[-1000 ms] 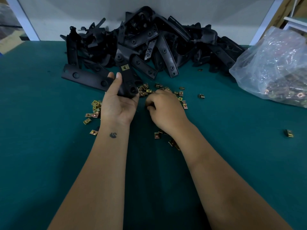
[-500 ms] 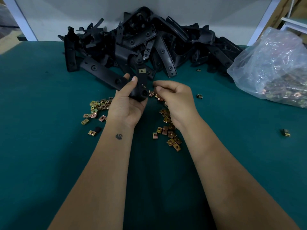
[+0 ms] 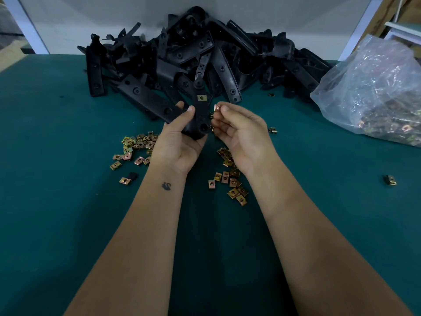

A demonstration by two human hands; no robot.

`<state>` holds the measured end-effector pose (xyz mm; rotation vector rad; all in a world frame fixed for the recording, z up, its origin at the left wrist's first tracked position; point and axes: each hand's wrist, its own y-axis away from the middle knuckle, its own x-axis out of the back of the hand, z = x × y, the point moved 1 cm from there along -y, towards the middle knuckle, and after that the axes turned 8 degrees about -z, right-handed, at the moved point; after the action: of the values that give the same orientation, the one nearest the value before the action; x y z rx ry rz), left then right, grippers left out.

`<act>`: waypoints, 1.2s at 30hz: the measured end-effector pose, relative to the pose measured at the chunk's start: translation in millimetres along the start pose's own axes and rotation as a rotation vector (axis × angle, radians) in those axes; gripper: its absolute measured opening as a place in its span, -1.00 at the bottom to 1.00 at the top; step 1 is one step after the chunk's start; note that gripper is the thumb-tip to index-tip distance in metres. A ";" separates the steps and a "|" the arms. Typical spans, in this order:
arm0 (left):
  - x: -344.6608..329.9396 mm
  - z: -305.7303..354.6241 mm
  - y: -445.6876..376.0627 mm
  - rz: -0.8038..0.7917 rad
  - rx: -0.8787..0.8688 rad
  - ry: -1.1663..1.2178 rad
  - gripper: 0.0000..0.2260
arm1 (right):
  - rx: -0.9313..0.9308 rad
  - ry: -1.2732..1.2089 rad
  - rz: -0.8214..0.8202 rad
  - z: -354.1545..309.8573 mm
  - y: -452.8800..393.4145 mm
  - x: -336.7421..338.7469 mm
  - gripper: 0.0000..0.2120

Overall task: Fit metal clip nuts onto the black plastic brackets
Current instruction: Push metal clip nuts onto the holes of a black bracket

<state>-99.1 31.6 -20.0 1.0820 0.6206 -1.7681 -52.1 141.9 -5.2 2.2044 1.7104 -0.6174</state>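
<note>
**Bracket in my left hand, loose clip nut in my right**

Landmark = the held bracket [image 3: 200,117], roughly centre of view, raised above the green table [image 3: 57,213].

- Far left of the bracket, and nearer me: a scatter of loose clip nuts [image 3: 136,144] flat on the table. One nut sits apart at the near edge of that group, with a small black scrap [image 3: 132,176] touching it.
- Just left of the bracket: my left hand [image 3: 180,142], palm up. Fingers curled round the bracket's lower end, thumb pressed across its front. Firm grip, not a spread hand.
- The bracket itself stands close to upright. One fitted clip nut [image 3: 201,97] is already on its upper part. A round hole shows at its lower end.
- Just right of the bracket: my right hand [image 3: 241,133], thumb and forefinger pinching a single clip nut [image 3: 216,108], other fingers loosely curled. That nut is beside the bracket, level with its middle, not touching it.
- Below-right of the bracket, under my right wrist: a second scatter of clip nuts [image 3: 232,179].
- Behind the bracket: the pile of black brackets [image 3: 205,55] against the wall.
- Far right of the bracket: a clear plastic bag [image 3: 376,92] with more nuts inside; one stray nut [image 3: 390,180] lies alone on the table nearer me than the bag.
</note>
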 end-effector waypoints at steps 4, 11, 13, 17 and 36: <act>0.0 -0.9 -0.3 -0.010 0.002 0.004 -0.79 | 0.001 -0.023 0.007 0.7 -0.5 0.1 -0.87; 0.2 -2.9 -2.0 -0.012 0.005 0.019 -0.79 | 0.015 -0.040 0.019 0.1 -2.3 -0.3 -0.86; 0.8 -2.9 -2.4 -0.015 -0.001 0.025 -0.78 | 0.027 -0.002 0.021 0.5 -2.4 0.4 -0.85; 0.6 -2.0 -1.2 -0.062 -0.012 0.040 -0.70 | 0.020 0.072 -0.009 1.4 -1.0 -0.7 -0.87; 1.6 -3.1 -3.9 -0.086 -0.057 0.049 -0.63 | -0.046 0.050 0.009 1.3 -0.6 -1.3 -0.89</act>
<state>-101.7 34.9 -23.1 1.0764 0.7530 -1.7912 -53.2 140.4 -5.6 2.2127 1.7200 -0.5197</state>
